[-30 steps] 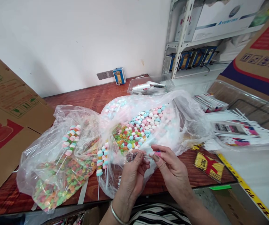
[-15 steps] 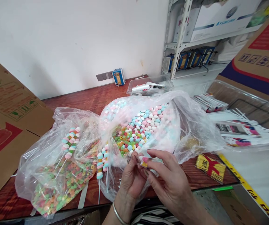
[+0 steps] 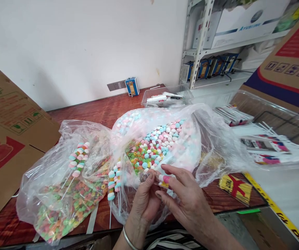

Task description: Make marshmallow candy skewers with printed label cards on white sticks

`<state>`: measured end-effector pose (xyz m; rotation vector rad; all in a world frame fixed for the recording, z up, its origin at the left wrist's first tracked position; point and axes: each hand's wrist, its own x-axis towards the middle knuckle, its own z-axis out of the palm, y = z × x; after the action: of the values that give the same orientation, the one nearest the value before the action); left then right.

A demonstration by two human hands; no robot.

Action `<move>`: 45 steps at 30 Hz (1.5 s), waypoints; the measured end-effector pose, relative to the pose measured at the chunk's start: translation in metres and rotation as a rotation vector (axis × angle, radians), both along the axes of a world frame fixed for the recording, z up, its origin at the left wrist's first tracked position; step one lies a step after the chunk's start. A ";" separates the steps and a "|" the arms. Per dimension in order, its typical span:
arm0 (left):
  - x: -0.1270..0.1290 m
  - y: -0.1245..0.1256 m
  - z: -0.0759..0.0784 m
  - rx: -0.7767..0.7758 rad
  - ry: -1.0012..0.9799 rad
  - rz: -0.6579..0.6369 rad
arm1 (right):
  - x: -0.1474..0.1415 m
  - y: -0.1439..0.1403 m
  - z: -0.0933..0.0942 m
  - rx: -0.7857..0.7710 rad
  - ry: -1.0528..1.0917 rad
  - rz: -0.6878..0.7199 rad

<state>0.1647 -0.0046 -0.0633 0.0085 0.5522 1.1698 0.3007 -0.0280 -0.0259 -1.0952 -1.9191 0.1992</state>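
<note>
Both hands, left hand (image 3: 145, 199) and right hand (image 3: 184, 199), pinch a candy skewer (image 3: 164, 179) lying roughly sideways, just in front of the open candy bag (image 3: 162, 142) (finished skewers (image 3: 114, 182) lie left of it).

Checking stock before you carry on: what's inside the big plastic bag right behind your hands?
The big plastic bag holds loose pastel pink, blue and white candies above a patch of small colourful ring candies. The cloudy plastic and top layer hide whatever lies deeper.

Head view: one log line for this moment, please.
left hand and right hand: pinch candy piece | over open candy bag | table
</note>
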 end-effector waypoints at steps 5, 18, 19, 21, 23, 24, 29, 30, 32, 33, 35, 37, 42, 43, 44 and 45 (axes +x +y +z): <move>-0.001 0.000 0.001 0.035 -0.103 -0.089 | 0.005 0.004 0.003 0.084 -0.075 0.056; -0.006 0.004 -0.003 0.118 -0.112 -0.056 | 0.007 -0.004 0.013 0.108 -0.028 0.134; -0.006 0.004 -0.002 0.121 -0.094 -0.050 | 0.007 -0.004 0.014 0.110 -0.025 0.139; -0.007 0.003 -0.002 0.103 -0.048 -0.039 | 0.006 -0.005 0.015 0.115 -0.025 0.149; -0.007 0.003 -0.002 0.067 -0.022 -0.029 | 0.005 -0.003 0.016 0.109 -0.031 0.151; -0.007 0.003 -0.002 0.053 -0.026 -0.028 | 0.004 -0.002 0.016 0.102 -0.033 0.146; -0.009 0.003 -0.004 0.069 -0.129 -0.044 | 0.001 0.000 0.016 0.073 -0.021 0.123; -0.010 0.003 -0.005 0.087 -0.149 -0.045 | 0.001 0.000 0.016 0.071 -0.009 0.124; -0.014 0.005 -0.005 0.123 -0.190 -0.040 | 0.001 -0.002 0.019 0.060 0.031 0.121; -0.017 0.006 -0.005 0.141 -0.210 -0.034 | 0.001 -0.002 0.021 0.051 0.056 0.113; -0.028 0.007 -0.001 0.181 -0.234 -0.003 | -0.001 0.002 0.027 0.020 0.091 0.088; -0.045 0.007 0.005 0.228 -0.212 0.051 | -0.006 0.013 0.034 -0.018 0.089 0.086; -0.107 -0.010 0.022 0.405 -0.133 0.311 | -0.063 0.060 0.044 -0.203 0.129 0.314; -0.121 -0.016 0.024 0.454 -0.150 0.354 | -0.085 0.067 0.042 -0.306 0.146 0.391; -0.133 -0.022 0.027 0.508 -0.174 0.386 | -0.108 0.073 0.039 -0.456 0.165 0.459; -0.145 -0.028 0.029 0.565 -0.198 0.406 | -0.134 0.077 0.034 -0.629 0.205 0.529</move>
<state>0.0198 -0.0329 -0.0344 0.2718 0.0307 1.6721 0.1668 0.0487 0.0084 -0.8693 -1.9665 1.2253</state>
